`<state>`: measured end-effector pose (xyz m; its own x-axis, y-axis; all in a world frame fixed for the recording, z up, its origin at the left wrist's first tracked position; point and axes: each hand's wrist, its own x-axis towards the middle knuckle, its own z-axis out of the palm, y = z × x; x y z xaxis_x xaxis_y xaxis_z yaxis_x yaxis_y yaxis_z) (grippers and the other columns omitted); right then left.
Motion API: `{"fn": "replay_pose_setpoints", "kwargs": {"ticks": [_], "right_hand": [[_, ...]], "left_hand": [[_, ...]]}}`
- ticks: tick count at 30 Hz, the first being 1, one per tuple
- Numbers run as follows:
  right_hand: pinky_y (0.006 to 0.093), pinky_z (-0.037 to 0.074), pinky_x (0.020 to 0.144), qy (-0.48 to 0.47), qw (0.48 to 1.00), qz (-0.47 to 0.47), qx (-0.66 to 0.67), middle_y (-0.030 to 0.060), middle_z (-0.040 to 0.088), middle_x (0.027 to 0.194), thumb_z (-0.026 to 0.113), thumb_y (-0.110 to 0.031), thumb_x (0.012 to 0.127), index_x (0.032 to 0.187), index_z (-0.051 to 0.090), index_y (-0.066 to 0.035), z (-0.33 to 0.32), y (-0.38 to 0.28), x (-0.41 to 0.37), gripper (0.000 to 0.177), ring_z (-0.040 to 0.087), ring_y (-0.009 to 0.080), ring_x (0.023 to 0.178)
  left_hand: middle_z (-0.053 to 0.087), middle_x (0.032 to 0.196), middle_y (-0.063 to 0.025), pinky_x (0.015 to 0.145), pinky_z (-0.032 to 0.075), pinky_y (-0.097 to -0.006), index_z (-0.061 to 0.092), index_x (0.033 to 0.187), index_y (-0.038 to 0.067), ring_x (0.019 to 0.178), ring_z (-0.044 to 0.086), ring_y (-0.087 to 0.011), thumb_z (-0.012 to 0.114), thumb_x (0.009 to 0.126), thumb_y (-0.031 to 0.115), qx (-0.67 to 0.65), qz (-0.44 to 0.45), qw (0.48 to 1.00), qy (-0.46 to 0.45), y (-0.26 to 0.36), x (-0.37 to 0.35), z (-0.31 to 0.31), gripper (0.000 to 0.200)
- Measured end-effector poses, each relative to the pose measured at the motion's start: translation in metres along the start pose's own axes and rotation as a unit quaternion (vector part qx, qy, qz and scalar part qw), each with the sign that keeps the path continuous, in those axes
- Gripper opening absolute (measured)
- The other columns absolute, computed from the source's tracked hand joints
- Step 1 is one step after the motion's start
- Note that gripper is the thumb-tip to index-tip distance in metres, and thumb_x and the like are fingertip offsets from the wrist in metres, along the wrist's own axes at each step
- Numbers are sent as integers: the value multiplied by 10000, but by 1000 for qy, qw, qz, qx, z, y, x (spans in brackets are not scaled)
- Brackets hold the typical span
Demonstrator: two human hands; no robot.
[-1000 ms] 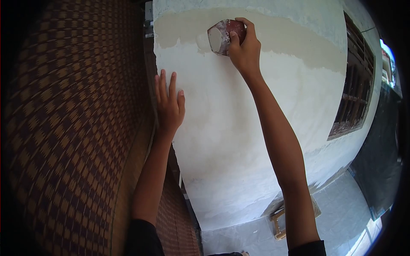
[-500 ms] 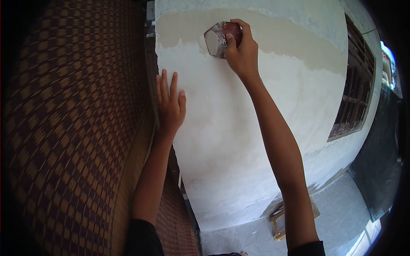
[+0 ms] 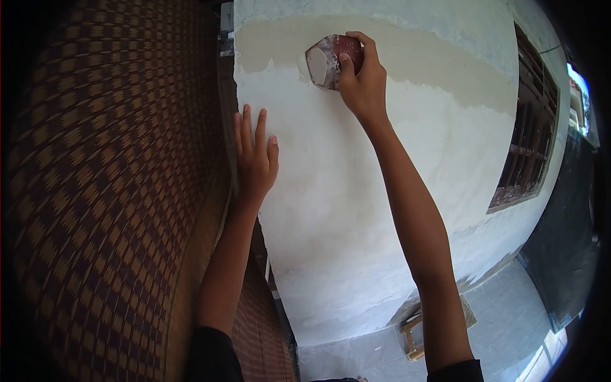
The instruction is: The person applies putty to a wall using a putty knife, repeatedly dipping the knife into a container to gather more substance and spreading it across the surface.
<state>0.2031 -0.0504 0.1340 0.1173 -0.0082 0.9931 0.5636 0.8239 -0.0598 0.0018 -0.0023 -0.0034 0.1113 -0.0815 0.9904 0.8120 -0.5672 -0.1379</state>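
My right hand (image 3: 364, 86) grips a dark red, many-sided, hand-sized piece (image 3: 347, 51) up against the wall, thumb on its near face and fingers around its far side. Whitish smears and a pale patch cover its left part; its exact kind I cannot make out. It lies over the lower part of a damp-looking beige band (image 3: 439, 60) on the white wall (image 3: 331, 191). Lower and to the left, my left hand (image 3: 256, 159) rests on the wall near its left edge, fingers stretched out and holding nothing.
A woven brown panel (image 3: 108, 178) runs close along the left side. On the right is a barred window (image 3: 528, 127) with a dark sheet (image 3: 560, 235) beyond it. Below, a small wooden frame (image 3: 412, 334) stands on the grey tiled floor (image 3: 503, 305).
Little differs. The whole view has shifted very slightly, and both hands keep nearly the same places on the wall, the dark red piece still in my right hand.
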Motion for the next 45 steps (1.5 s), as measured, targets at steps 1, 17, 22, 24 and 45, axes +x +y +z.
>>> {"fn": "replay_pose_setpoints", "kwargs": {"ticks": [1, 17, 22, 24, 45], "right_hand": [[402, 530, 852, -5, 1000, 25, -15, 232, 678, 1031, 510, 13, 907, 1267, 477, -23, 0, 2, 0, 363, 684, 355, 952], [403, 529, 855, 9, 1000, 6, -27, 228, 683, 1017, 510, 18, 909, 1272, 469, -24, 2, 4, 0, 368, 687, 346, 945], [434, 516, 860, 53, 991, 103, 74, 237, 677, 1012, 533, 3, 903, 1274, 464, -29, -3, -2, 3, 379, 672, 396, 954], [402, 533, 847, -4, 1000, -21, -11, 225, 682, 1024, 519, 14, 910, 1281, 461, -24, 6, 2, -4, 378, 686, 359, 935], [320, 515, 750, 105, 978, 181, 10, 152, 630, 1045, 566, -80, 938, 1317, 483, -74, -89, 80, 24, 387, 631, 186, 861]], "left_hand": [[270, 1549, -230, 1139, 304, -555, 395, 1462, 55, 1434, 229, -457, 518, 964, 117, 0, -4, 1000, -3, 0, 0, 0, 517], [258, 1552, -236, 1144, 296, -544, 392, 1460, 40, 1437, 216, -462, 518, 960, 106, -2, 0, 1000, -6, 1, 1, -2, 519], [261, 1553, -229, 1146, 295, -540, 395, 1460, 43, 1438, 222, -454, 518, 959, 102, 0, 0, 1000, -3, 0, 1, -1, 519], [263, 1553, -227, 1146, 296, -539, 397, 1460, 44, 1439, 223, -451, 519, 958, 99, 0, 0, 1000, -3, 1, 1, 0, 519], [273, 1554, -217, 1142, 298, -537, 402, 1463, 60, 1437, 234, -439, 500, 978, 138, 7, -6, 1000, -7, 0, 1, -3, 502]]}}
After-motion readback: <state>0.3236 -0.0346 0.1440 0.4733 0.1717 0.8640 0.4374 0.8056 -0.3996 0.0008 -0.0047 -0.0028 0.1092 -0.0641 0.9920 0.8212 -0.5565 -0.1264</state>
